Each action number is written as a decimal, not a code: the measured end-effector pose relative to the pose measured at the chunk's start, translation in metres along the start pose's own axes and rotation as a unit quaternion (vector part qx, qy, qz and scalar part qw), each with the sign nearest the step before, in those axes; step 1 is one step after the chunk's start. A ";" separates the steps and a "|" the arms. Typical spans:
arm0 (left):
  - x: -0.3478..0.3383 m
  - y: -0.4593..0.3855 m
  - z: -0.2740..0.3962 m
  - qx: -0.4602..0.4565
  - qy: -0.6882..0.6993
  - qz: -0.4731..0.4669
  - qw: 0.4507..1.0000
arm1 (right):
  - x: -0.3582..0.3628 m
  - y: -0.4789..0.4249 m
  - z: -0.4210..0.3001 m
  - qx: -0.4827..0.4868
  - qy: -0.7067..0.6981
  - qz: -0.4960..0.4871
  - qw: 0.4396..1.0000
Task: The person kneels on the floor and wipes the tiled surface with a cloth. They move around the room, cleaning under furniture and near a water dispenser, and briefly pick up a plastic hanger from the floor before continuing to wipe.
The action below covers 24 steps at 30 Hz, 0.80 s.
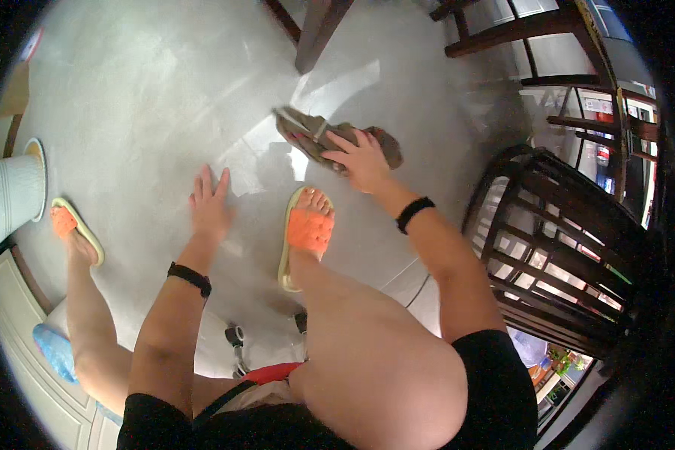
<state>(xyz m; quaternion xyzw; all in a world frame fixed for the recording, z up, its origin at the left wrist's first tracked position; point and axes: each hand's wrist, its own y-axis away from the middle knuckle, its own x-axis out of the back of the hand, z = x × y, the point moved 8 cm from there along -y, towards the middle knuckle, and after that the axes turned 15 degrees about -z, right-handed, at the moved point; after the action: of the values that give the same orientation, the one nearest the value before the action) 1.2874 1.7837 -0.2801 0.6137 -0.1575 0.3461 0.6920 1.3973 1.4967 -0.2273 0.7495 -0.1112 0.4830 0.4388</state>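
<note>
My right hand (361, 160) lies on a crumpled brown-grey cloth (337, 138) on the shiny grey floor (146, 112), its fingers spread over the cloth and bunching part of it. My left hand (209, 205) is at the left of the cloth, empty, with its fingers apart, over or on the floor; contact is hard to tell. Between and just below the hands is my foot in an orange and pale yellow slipper (310, 230). The other slipper (64, 222) is far to the left. A black band is on each wrist.
Dark wooden furniture legs (315, 39) stand at the top. A dark slatted chair (545, 247) is close on the right, with more wooden frames above it. At the left edge are a pale ribbed pot-like object (14, 191) and a cream panelled cabinet (22, 332). A thin cable (419, 291) lies near my right arm.
</note>
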 end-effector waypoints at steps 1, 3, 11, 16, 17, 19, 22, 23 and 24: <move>0.000 0.004 0.001 -0.005 0.006 0.006 1.000 | -0.009 0.012 0.003 0.004 0.000 0.009 1.000; -0.004 0.013 -0.002 -0.013 0.021 0.007 1.000 | -0.034 0.045 0.016 0.008 0.005 0.022 1.000; -0.026 0.034 -0.013 -0.084 0.112 0.147 0.979 | -0.200 0.230 0.001 -0.353 -0.165 -0.059 0.919; -0.049 0.053 -0.003 -0.098 0.169 0.156 0.968 | -0.308 0.332 -0.066 -0.535 -0.331 -0.031 0.777; -0.059 0.053 -0.003 -0.111 0.177 0.156 0.965 | -0.331 0.342 -0.073 -0.574 -0.385 0.012 0.723; -0.069 0.061 -0.006 -0.115 0.197 0.155 0.961 | -0.363 0.350 -0.077 -0.622 -0.482 0.099 0.609; -0.081 0.079 -0.022 -0.102 0.210 0.162 0.959 | -0.344 0.313 -0.072 -0.632 -0.502 0.099 0.582; -0.085 0.085 -0.034 -0.104 0.210 0.177 0.956 | -0.319 0.288 -0.069 -0.621 -0.473 0.042 0.623; -0.092 0.092 -0.041 -0.108 0.210 0.189 0.953 | -0.292 0.264 -0.065 -0.604 -0.435 -0.024 0.667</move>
<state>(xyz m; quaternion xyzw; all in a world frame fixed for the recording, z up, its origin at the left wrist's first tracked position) 1.1517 1.7973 -0.2795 0.4079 -0.1582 0.5726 0.6933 1.0520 1.3156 -0.3119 0.4481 -0.5392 -0.0814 0.7085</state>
